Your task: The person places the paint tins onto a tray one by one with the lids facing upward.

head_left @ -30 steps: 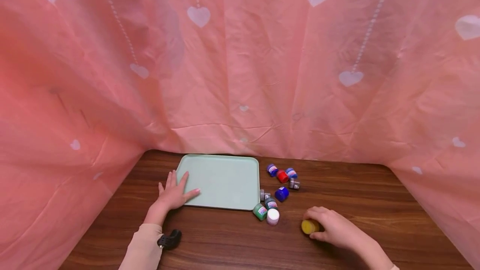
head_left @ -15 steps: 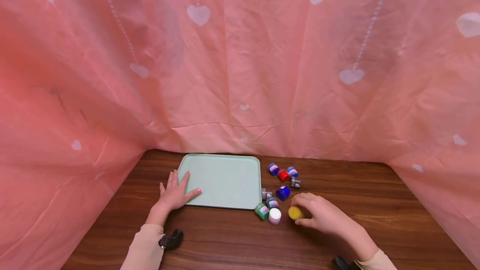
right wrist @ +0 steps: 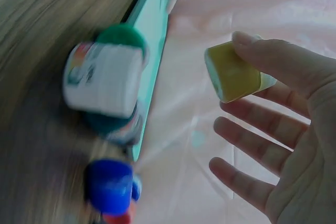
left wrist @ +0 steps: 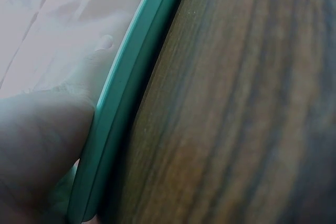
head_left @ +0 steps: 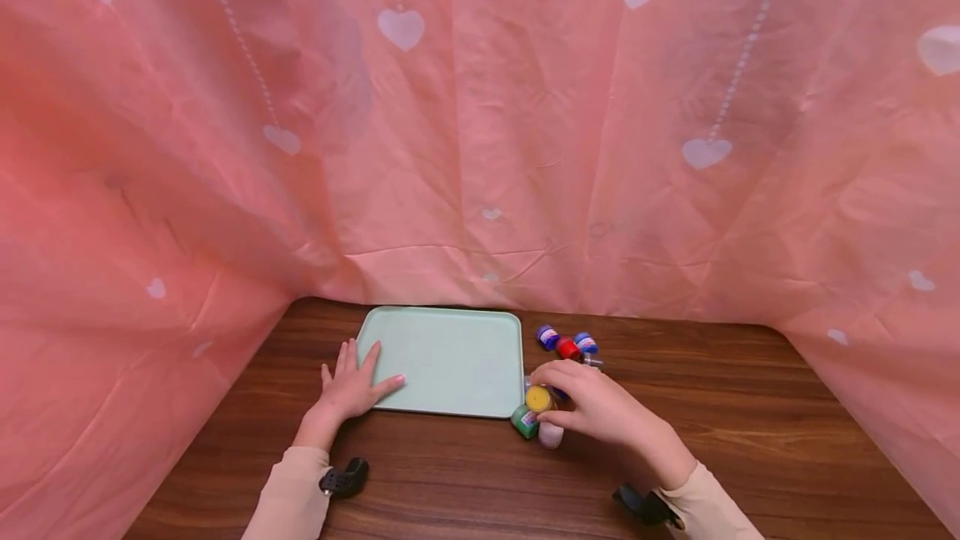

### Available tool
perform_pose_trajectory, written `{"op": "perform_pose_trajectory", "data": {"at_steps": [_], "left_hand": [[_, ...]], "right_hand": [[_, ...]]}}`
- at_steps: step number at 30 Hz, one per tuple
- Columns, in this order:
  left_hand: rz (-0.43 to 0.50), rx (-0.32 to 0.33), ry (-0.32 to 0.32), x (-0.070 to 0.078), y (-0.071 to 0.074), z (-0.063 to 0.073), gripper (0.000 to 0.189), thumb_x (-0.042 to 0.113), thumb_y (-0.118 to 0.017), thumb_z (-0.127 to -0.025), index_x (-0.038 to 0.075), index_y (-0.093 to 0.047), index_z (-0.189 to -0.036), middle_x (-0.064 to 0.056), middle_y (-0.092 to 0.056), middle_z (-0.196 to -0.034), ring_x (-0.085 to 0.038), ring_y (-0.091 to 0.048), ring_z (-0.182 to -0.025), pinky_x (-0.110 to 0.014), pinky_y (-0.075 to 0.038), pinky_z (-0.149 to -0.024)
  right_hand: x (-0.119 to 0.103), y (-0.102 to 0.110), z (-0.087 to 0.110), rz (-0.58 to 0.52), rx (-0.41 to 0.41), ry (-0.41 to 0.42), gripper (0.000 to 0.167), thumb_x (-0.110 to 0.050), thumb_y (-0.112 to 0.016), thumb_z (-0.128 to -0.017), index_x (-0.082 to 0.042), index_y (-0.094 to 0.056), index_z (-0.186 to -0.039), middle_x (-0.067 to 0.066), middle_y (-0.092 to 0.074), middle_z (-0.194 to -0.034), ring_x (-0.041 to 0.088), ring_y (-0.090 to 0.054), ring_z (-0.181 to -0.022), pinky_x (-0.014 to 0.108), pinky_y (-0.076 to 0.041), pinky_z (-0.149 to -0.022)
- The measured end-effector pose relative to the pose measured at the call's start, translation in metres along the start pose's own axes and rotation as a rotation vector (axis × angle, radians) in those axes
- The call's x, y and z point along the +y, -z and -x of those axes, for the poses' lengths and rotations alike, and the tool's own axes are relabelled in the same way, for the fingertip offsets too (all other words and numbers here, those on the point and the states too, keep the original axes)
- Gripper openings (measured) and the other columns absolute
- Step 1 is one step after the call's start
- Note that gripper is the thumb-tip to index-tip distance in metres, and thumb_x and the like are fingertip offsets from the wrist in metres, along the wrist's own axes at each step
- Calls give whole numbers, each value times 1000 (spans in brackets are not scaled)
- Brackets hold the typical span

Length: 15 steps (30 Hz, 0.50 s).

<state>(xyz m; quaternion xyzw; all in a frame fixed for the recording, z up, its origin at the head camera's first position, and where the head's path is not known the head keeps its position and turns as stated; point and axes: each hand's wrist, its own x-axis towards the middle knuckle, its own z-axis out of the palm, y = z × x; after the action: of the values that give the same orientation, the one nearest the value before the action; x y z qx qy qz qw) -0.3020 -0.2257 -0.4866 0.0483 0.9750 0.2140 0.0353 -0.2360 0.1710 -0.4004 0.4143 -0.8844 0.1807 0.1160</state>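
A small yellow paint jar [right wrist: 231, 72] is pinched between thumb and fingers of my right hand [head_left: 603, 407], raised over the other jars beside the tray. My left hand [head_left: 348, 390] lies with spread fingers on the left edge of a pale green tray [head_left: 450, 361]; its thumb reaches onto the tray floor. Just under the yellow jar sit a green jar [head_left: 524, 421] and a white jar [right wrist: 102, 80], close to the tray's front right corner. In the right wrist view a dark blue jar [right wrist: 109, 186] stands behind them. My right hand partly hides several jars in the head view.
Farther back, right of the tray, lie a red jar [head_left: 567, 347], two blue-labelled jars, one of them a blue jar [head_left: 586, 343], and a small grey jar [head_left: 592, 360]. A pink curtain [head_left: 480, 148] with hearts surrounds the brown wooden table [head_left: 750, 407] at the back and sides.
My right hand has carried the yellow jar left, from the right part of the table to above the jars by the tray. The left hand stays on the tray's edge.
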Motion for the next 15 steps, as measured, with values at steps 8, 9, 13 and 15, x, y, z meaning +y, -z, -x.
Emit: {"op": "perform_pose_trajectory", "data": {"at_steps": [8, 9, 13, 15], "left_hand": [[14, 6, 5, 1, 2, 3, 92, 66, -53, -89, 10, -23, -156, -32, 0, -160, -48, 4, -149, -77, 1, -108], [17, 4, 6, 2, 3, 3, 92, 66, -53, -89, 10, -23, -156, -32, 0, -160, -48, 4, -149, -77, 0, -108], [28, 2, 2, 2, 3, 4, 92, 66, -54, -88, 10, -24, -155, -33, -1, -160, -48, 4, -149, -78, 1, -107], [24, 3, 2, 2, 4, 5, 92, 66, -54, -88, 10, -25, -155, -33, 0, -160, -48, 4, -149, -78, 1, -107]], "right_hand": [[-14, -6, -31, -19, 22, 30, 36, -29, -79, -82, -13, -65, -112, -2, -67, -112, 13, -60, -105, 33, -52, -92], [-16, -7, -35, -21, 29, 34, 36, -30, -79, -82, -13, -66, -111, -2, -67, -112, 14, -60, -104, 33, -52, -92], [-19, -10, -49, -30, 46, 25, 35, -31, -78, -83, -14, -66, -110, -4, -67, -112, 13, -60, -105, 33, -51, -93], [-20, -12, -57, -34, 52, 17, 33, -31, -77, -83, -15, -66, -110, -5, -67, -110, 13, -60, -105, 32, -51, -93]]}}
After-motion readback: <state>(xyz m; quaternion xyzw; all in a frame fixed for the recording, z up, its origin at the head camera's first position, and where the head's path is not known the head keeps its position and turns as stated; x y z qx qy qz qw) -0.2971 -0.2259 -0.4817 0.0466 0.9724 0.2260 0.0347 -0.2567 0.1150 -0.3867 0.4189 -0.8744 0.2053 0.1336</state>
